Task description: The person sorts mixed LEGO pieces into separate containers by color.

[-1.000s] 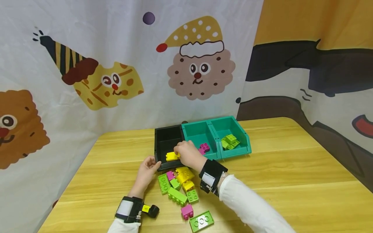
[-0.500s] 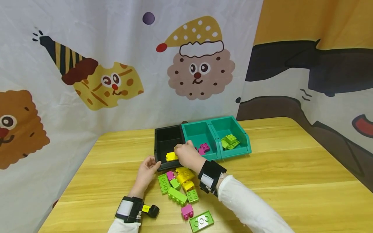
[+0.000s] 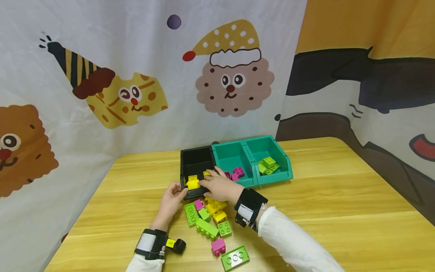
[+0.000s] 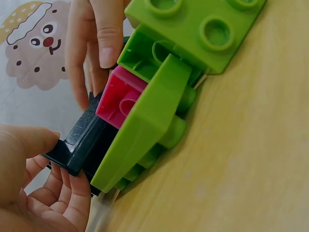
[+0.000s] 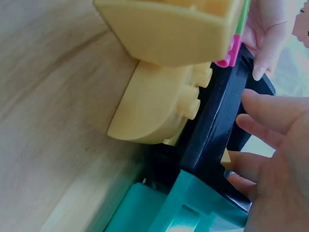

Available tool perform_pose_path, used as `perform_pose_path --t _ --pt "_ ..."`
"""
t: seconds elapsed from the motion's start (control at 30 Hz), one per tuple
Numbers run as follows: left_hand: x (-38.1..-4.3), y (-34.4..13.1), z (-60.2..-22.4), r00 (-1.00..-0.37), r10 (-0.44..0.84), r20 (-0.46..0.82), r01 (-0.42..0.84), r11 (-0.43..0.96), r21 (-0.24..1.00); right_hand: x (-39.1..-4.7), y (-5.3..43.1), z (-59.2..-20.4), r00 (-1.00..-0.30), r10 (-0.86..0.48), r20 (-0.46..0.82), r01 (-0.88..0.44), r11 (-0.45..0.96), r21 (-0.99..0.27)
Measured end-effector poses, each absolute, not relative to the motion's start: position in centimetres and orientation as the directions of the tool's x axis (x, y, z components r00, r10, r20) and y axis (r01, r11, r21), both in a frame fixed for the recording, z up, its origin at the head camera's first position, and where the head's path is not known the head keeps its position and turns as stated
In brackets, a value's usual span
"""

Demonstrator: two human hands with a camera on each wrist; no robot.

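Note:
My left hand (image 3: 171, 198) pinches the front left corner of a black bin (image 3: 195, 194); in the left wrist view the thumb lies on the rim (image 4: 72, 150) with curled fingers below. Over the bin's front right part, my right hand (image 3: 222, 187) is spread, fingers reaching inside. Yellow toy bricks (image 3: 193, 184) lie in the bin just left of those fingertips, and another yellow brick (image 3: 206, 174) shows behind them. The right wrist view has a small yellow corner (image 5: 226, 158) beside a finger. Under the right palm, several yellow bricks (image 3: 215, 206) lie on the table.
Two joined teal bins (image 3: 253, 160) adjoin the black one, with pink bricks (image 3: 239, 172) in one and green bricks (image 3: 269, 165) in the other. Before the bins lie green bricks (image 3: 207, 229) and pink bricks (image 3: 218, 247) on the wooden table (image 3: 340, 196). A printed curtain (image 3: 146, 34) hangs behind.
My right hand has let go of a yellow brick in the black bin and spread its fingers. The yellow bricks there now sit further left. The left hand stays put.

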State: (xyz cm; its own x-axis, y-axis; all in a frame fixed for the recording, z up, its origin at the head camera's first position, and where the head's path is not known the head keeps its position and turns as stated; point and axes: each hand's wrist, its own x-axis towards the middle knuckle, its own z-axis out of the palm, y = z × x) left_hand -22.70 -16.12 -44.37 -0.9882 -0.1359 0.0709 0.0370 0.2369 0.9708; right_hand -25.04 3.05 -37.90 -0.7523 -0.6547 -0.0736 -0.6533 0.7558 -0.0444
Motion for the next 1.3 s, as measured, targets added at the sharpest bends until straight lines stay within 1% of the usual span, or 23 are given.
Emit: perform_pose_path --t 0.13,0.27,0.43,0.57,0.77,1.07,1.17,1.3 --pt "-22.7 -16.2 -44.4 -0.988 -0.134 0.078 0.044 0.24 0.97 -24.9 3.4 -37.6 -0.742 -0.671 -0.021 -0.666 0.74 -0.097" --pt "-22.8 -16.2 -44.5 -0.987 -0.136 0.082 0.047 0.242 0.969 -24.8 4.2 -37.2 -0.724 -0.686 0.066 -0.687 0.712 -0.143" --pt "-22.8 -16.1 -44.5 -0.989 -0.131 0.074 0.039 0.25 0.967 -24.2 5.5 -37.1 -0.687 -0.703 0.184 -0.726 0.655 -0.211" --pt "-22.8 -16.2 -44.4 -0.99 -0.118 0.082 0.051 0.245 0.968 -23.3 6.6 -37.4 -0.68 -0.696 0.231 -0.732 0.624 -0.273" --pt "-22.8 -16.2 -44.4 -0.99 -0.125 0.068 0.036 0.243 0.969 -21.6 7.7 -37.9 -0.666 -0.712 0.224 -0.733 0.566 -0.377" --pt "-22.8 -16.2 -44.3 -0.99 -0.126 0.061 0.028 0.248 0.968 -20.0 9.4 -37.8 -0.709 -0.683 0.175 -0.672 0.58 -0.461" --pt "-22.7 -16.2 -44.4 -0.99 -0.129 0.063 0.029 0.253 0.967 -19.6 9.8 -37.8 -0.713 -0.685 0.15 -0.656 0.576 -0.488" --pt "-22.8 -16.2 -44.5 -0.989 -0.133 0.068 0.034 0.247 0.968 -19.0 10.0 -37.8 -0.703 -0.702 0.113 -0.654 0.576 -0.49"
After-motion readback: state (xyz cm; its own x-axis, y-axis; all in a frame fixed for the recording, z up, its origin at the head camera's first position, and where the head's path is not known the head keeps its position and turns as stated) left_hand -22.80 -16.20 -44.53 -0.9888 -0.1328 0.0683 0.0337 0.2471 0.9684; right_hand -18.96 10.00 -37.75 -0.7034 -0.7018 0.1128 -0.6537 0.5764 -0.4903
